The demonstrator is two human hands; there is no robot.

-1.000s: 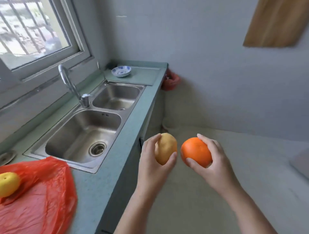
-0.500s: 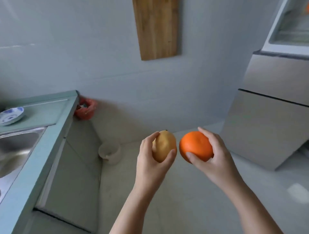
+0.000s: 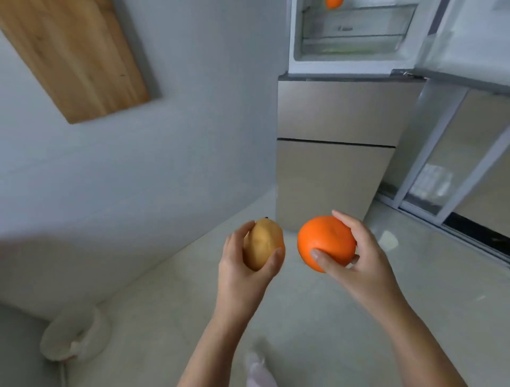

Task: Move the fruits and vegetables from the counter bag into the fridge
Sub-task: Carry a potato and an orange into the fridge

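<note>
Two hands are in view, both loaded, held out over the floor (image 3: 303,317). The left hand (image 3: 242,273) grips a yellow-brown pear (image 3: 262,245), fingers curled behind it and thumb across its lower right side, stem end up. The right hand (image 3: 358,262) holds an orange (image 3: 325,243), thumb pressed on its near face and fingers wrapped round the far right side. The pear and orange sit near each other but apart, with a strip of floor showing between them. Both fruits are in the air, short of the fridge (image 3: 331,124), which stands ahead against the wall (image 3: 193,138). The fridge's top compartment is open, its door (image 3: 474,36) swung out to the right, and the two lower fronts are closed. Clear shelves (image 3: 356,30) show inside the open compartment. A second orange (image 3: 333,3) sits there at the top edge, partly cut off. A wooden board (image 3: 74,55) hangs on the wall, upper left. A pale bin (image 3: 71,339) stands on the floor at lower left, beside the wall.
</note>
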